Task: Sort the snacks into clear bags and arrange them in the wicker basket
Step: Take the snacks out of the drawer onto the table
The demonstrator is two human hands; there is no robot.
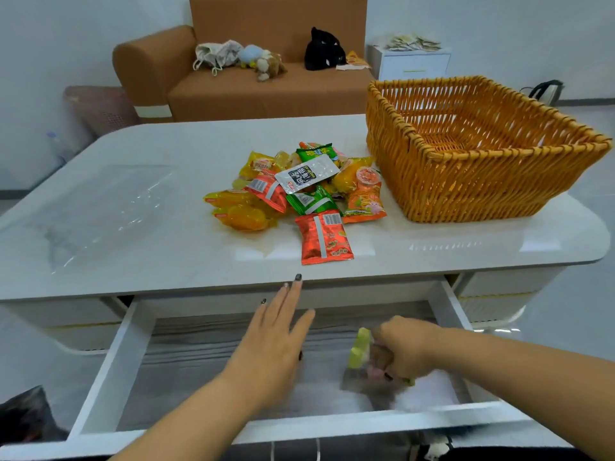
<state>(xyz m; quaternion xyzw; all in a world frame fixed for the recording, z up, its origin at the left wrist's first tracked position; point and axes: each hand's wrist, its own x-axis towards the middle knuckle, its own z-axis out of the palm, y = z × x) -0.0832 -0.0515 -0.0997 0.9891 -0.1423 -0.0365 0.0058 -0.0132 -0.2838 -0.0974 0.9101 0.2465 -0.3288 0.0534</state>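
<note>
Flat left hand (270, 347) w/ straight fingers over open white drawer (109, 364); right hand (404, 352) pinches blurry green-pink packet (361, 349). Shiny snack packs (293, 194) beside woven orange wicker basket (466, 181).

Bright, even indoor light; soft glare streaks on the glossy desk (166, 254). Wide-angle bending curves the edges. The right hand (404, 352) is motion-blurred.

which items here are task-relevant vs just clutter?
Job:
- pile of small foil snack packets
- orange wicker basket
- flat clear plastic bags on white table
- blurred green-topped item gripped by right hand in open drawer

Clutter:
- plush toys and black bag on brown sofa
- white cabinet
</note>
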